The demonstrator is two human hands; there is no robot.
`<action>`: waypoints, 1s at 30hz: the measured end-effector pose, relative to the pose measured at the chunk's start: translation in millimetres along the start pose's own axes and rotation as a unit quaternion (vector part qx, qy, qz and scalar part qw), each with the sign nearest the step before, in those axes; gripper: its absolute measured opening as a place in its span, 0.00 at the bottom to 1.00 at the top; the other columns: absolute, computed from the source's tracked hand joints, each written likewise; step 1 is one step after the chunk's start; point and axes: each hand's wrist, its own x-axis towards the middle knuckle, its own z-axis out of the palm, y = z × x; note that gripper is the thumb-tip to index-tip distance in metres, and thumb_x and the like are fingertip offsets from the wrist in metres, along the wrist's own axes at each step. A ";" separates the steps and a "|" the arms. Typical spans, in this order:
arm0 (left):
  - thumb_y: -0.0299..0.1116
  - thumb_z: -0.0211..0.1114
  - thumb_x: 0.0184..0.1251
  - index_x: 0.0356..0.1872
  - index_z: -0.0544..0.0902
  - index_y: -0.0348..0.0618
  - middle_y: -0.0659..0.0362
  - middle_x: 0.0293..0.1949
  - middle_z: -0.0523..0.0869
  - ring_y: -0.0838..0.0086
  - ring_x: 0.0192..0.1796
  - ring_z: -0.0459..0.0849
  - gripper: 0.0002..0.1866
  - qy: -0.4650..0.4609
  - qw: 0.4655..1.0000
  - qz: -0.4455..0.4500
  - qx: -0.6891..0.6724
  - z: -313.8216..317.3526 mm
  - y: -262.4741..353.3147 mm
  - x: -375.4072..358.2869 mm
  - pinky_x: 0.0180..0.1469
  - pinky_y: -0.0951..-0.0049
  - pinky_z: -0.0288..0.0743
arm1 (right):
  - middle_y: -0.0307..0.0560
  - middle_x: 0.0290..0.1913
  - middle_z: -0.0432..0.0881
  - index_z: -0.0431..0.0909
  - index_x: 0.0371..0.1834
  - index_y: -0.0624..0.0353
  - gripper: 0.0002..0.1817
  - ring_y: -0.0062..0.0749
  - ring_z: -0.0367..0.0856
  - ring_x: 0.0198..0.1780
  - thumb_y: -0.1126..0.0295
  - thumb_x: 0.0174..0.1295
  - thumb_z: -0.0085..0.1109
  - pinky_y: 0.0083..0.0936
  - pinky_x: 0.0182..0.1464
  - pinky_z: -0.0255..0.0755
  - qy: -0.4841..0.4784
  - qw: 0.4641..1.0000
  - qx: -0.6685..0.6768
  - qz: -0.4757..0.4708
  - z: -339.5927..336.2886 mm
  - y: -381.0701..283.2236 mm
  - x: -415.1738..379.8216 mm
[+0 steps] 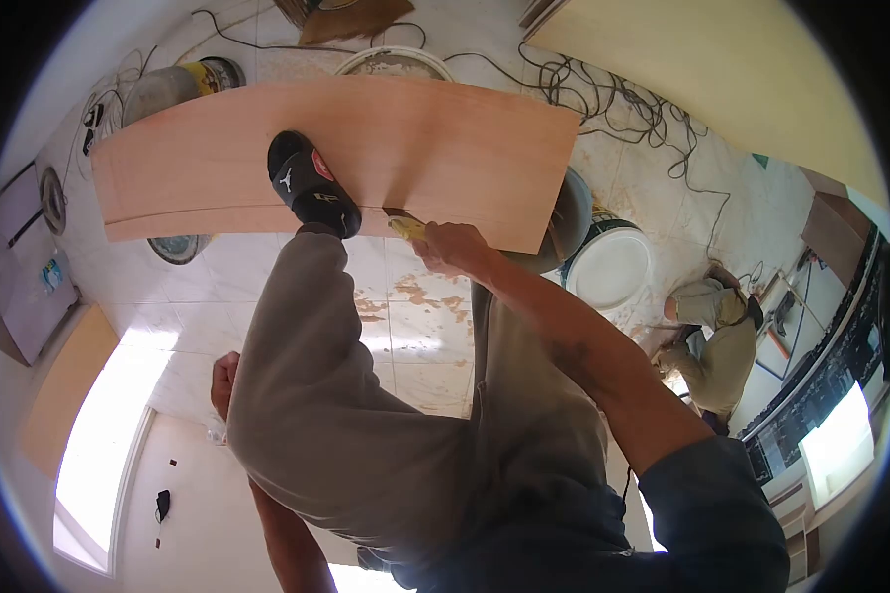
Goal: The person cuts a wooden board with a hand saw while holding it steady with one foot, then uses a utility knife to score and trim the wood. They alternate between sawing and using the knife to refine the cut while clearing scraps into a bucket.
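Note:
A long reddish plywood sheet [455, 148] lies across buckets in front of me, with a lengthwise line near its close edge. My foot in a black slide sandal [313, 185] presses on the sheet. My right hand [450, 247] is wrapped round the yellow handle of a handsaw [405, 225]. The saw's dark blade, seen foreshortened, meets the sheet at that line, just right of the sandal. Beside my bent knee, my left hand [224, 383] is curled closed, away from the sheet, partly hidden by the trouser leg; nothing shows in it.
A white-lidded bucket [608, 267] stands right of the sheet. Tangled black cable [613, 99] runs over the tiled floor behind it. Another person [707, 336] crouches at the right. A tipped bucket [173, 89] lies at the back left, and a pale panel [722, 69] fills the upper right.

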 end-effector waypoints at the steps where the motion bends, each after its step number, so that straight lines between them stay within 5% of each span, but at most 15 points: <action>1: 0.39 0.59 0.79 0.38 0.79 0.39 0.65 0.29 0.78 0.82 0.30 0.75 0.13 -0.008 0.994 0.063 0.089 5.7 7.0 46.3 0.36 0.76 0.74 | 0.59 0.24 0.84 0.80 0.37 0.68 0.27 0.50 0.86 0.26 0.48 0.72 0.53 0.47 0.33 0.79 -0.004 1.000 0.000 0.001 3.3 2.4 -3.8; 5: 0.40 0.61 0.77 0.44 0.82 0.36 0.57 0.32 0.85 0.77 0.34 0.82 0.15 -0.165 0.887 0.252 0.350 121.7 82.6 120.1 0.42 0.73 0.77 | 0.56 0.29 0.87 0.83 0.38 0.65 0.28 0.50 0.88 0.31 0.46 0.73 0.50 0.46 0.36 0.80 -0.049 0.998 -0.020 0.021 -14.7 -10.7 -6.0; 9: 0.42 0.62 0.74 0.51 0.80 0.37 0.49 0.41 0.87 0.62 0.42 0.87 0.17 -0.351 0.680 0.385 0.516 219.5 65.8 177.1 0.48 0.63 0.80 | 0.54 0.29 0.88 0.84 0.37 0.63 0.29 0.50 0.89 0.32 0.45 0.74 0.50 0.46 0.38 0.81 -0.069 0.996 -0.053 0.030 -9.7 -18.9 -0.2; 11: 0.42 0.66 0.70 0.62 0.76 0.44 0.44 0.59 0.82 0.52 0.55 0.85 0.23 -0.370 0.469 0.408 0.690 259.5 28.7 214.5 0.55 0.56 0.79 | 0.55 0.27 0.87 0.83 0.35 0.64 0.27 0.50 0.88 0.29 0.47 0.74 0.52 0.45 0.34 0.80 -0.037 0.998 -0.048 0.023 -19.4 -26.8 -0.2; 14: 0.42 0.71 0.64 0.73 0.68 0.53 0.42 0.74 0.67 0.45 0.68 0.75 0.36 -0.332 0.386 0.349 0.787 281.1 -6.5 225.4 0.66 0.49 0.74 | 0.56 0.23 0.85 0.81 0.31 0.65 0.26 0.48 0.85 0.22 0.49 0.73 0.54 0.42 0.26 0.78 0.003 0.999 -0.038 0.001 -22.7 -48.6 -48.4; 18: 0.45 0.75 0.58 0.81 0.61 0.62 0.39 0.81 0.50 0.33 0.75 0.61 0.48 -0.331 0.298 0.386 0.808 265.6 -68.8 239.4 0.74 0.40 0.59 | 0.53 0.17 0.81 0.76 0.28 0.64 0.26 0.43 0.81 0.15 0.50 0.73 0.57 0.36 0.17 0.73 -0.008 0.999 -0.046 0.010 -49.0 -45.2 -102.5; 21: 0.44 0.76 0.56 0.80 0.61 0.63 0.39 0.81 0.49 0.34 0.76 0.61 0.49 -0.295 0.287 0.447 0.794 251.6 -91.2 244.0 0.73 0.40 0.58 | 0.52 0.16 0.79 0.76 0.29 0.65 0.26 0.42 0.80 0.14 0.49 0.73 0.58 0.37 0.17 0.73 -0.001 0.999 -0.042 0.003 -53.7 -37.6 -113.0; 27: 0.38 0.81 0.47 0.82 0.55 0.64 0.41 0.82 0.44 0.35 0.78 0.58 0.59 -0.251 0.368 0.617 0.649 224.9 -129.4 279.0 0.70 0.38 0.66 | 0.47 0.11 0.75 0.77 0.27 0.63 0.28 0.41 0.78 0.12 0.46 0.71 0.60 0.35 0.17 0.73 0.042 0.992 -0.115 -0.019 -30.4 -36.8 -84.9; 30: 0.36 0.80 0.48 0.82 0.55 0.67 0.43 0.82 0.46 0.39 0.77 0.60 0.58 -0.245 0.367 0.564 0.698 228.0 -116.2 260.1 0.67 0.39 0.69 | 0.47 0.10 0.75 0.77 0.26 0.63 0.29 0.42 0.78 0.12 0.45 0.71 0.59 0.37 0.17 0.73 0.067 0.993 -0.091 -0.017 -24.9 -36.9 -64.5</action>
